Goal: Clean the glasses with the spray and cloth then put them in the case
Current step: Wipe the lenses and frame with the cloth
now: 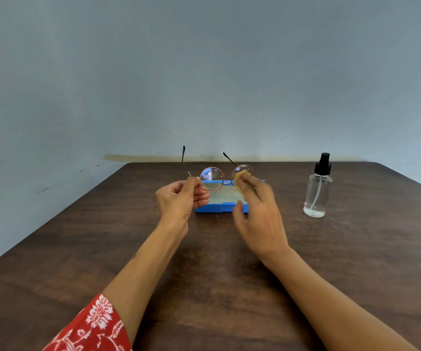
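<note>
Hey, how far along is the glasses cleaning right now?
Spraying looks done: the clear spray bottle stands apart. In hand: the left hand holds the round pink-rimmed glasses while the right hand rubs one lens with the yellow cloth. Left: placing them in the open blue case.

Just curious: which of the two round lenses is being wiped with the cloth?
The right-hand lens: the yellow cloth covers it, while the other lens is bare.

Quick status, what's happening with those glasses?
Left hand holds glasses up. Right hand rubs cloth on lens. Case open below. Nothing blocking.
</note>
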Action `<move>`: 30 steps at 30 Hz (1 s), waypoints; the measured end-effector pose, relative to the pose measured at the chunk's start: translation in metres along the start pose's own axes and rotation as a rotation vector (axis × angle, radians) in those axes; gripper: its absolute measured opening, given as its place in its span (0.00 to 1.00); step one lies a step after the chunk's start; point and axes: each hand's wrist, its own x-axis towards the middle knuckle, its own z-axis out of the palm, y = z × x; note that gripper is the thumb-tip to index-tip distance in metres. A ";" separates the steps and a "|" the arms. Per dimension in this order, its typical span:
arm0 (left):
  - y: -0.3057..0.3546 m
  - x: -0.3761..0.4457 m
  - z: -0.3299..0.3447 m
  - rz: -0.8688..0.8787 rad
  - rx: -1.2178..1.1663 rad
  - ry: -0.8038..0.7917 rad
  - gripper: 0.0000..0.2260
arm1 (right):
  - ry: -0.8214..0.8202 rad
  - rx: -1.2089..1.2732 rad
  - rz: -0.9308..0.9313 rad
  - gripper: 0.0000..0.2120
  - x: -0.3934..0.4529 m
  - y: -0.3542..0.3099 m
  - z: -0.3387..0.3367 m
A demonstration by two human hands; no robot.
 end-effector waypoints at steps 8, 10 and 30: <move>-0.001 -0.002 0.001 -0.005 -0.001 -0.012 0.08 | -0.004 -0.023 -0.096 0.22 -0.002 -0.009 0.001; 0.000 -0.002 0.000 -0.004 0.003 -0.006 0.07 | -0.019 -0.034 -0.139 0.21 -0.003 -0.011 0.002; -0.006 -0.004 -0.005 0.458 0.424 -0.257 0.04 | 0.251 0.536 0.958 0.06 0.008 0.041 -0.023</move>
